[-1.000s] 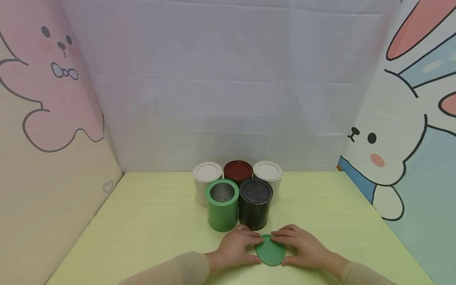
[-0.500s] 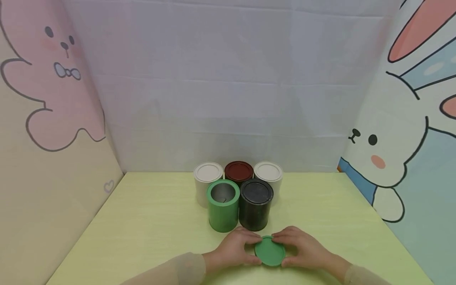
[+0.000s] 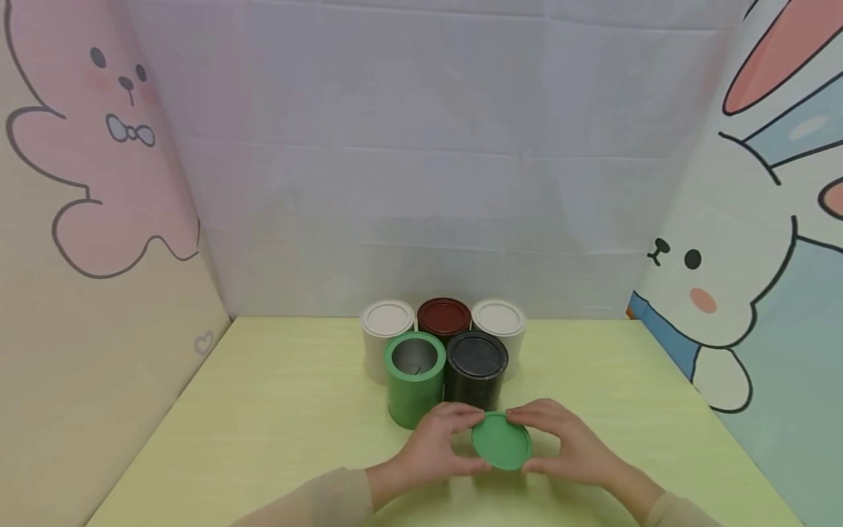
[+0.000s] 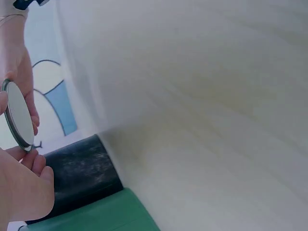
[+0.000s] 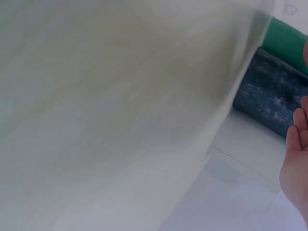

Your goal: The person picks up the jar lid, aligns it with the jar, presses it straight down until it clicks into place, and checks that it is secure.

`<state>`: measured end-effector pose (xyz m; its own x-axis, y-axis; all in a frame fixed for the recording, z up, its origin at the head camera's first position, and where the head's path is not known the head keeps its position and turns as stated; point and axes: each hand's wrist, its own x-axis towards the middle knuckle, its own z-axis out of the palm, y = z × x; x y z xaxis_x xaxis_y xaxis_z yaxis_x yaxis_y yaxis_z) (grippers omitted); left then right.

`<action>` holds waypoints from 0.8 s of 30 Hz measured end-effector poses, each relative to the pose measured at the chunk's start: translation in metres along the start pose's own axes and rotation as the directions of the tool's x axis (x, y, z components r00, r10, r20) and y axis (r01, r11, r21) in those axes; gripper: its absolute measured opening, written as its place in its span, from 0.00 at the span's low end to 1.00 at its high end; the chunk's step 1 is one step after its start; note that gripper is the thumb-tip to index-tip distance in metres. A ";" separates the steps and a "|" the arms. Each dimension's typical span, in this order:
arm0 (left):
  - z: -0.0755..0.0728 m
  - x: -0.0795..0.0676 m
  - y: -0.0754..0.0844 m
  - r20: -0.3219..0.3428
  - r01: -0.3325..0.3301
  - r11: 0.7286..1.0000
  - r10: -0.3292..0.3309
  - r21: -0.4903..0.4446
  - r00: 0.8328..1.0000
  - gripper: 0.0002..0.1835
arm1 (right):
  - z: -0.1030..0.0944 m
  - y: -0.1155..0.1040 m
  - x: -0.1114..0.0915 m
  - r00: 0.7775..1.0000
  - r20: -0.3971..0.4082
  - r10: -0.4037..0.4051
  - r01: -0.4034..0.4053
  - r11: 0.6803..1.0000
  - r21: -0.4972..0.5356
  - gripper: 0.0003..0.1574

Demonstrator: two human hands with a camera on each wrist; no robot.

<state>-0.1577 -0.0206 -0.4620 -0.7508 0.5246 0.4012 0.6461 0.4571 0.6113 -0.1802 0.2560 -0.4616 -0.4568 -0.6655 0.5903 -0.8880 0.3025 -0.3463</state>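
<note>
A round green lid (image 3: 502, 440) is held between my two hands, lifted a little above the table and tilted, in the head view. My left hand (image 3: 440, 448) pinches its left edge between thumb and fingers. On the opposite edge my right hand (image 3: 569, 443) grips it the same way. The left wrist view shows the pale underside of the lid (image 4: 20, 113). Behind the left hand stands an uncovered green can (image 3: 415, 399), with something thin and dark inside that I cannot make out. A black can (image 3: 476, 384) with its lid on stands beside it, just behind the held lid.
Behind these stand a white can (image 3: 375, 344), a dark red can (image 3: 444, 316) and another white can (image 3: 510, 340), all lidded. They are clustered on a pale yellow-green table (image 3: 296, 395). A white backdrop (image 3: 395, 161) rises behind, with cartoon-printed panels at both sides.
Both hands have raised the green lid off the table and moved it slightly forward, toward the cans. The cans stay in place; the head view has shifted slightly.
</note>
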 end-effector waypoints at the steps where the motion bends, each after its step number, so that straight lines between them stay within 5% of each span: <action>1: -0.002 0.001 0.002 -0.015 -0.011 1.000 0.011 -0.005 1.000 0.34 | -0.001 0.000 0.002 1.000 -0.011 -0.012 0.012 1.000 0.011 0.42; 15: -0.033 0.014 0.018 -0.189 -0.107 0.994 0.107 0.011 0.976 0.35 | -0.017 -0.007 0.037 0.994 -0.094 -0.048 0.054 0.996 0.070 0.40; 24: -0.049 0.020 0.017 -0.281 -0.115 0.993 0.112 0.005 0.953 0.35 | -0.018 -0.011 0.059 0.997 -0.061 0.039 -0.035 0.997 0.074 0.43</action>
<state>-0.1682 -0.0378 -0.4099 -0.6819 0.3492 0.6428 0.7290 0.3970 0.5577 -0.1989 0.2255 -0.4097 -0.4935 -0.6102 0.6197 -0.8655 0.2742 -0.4192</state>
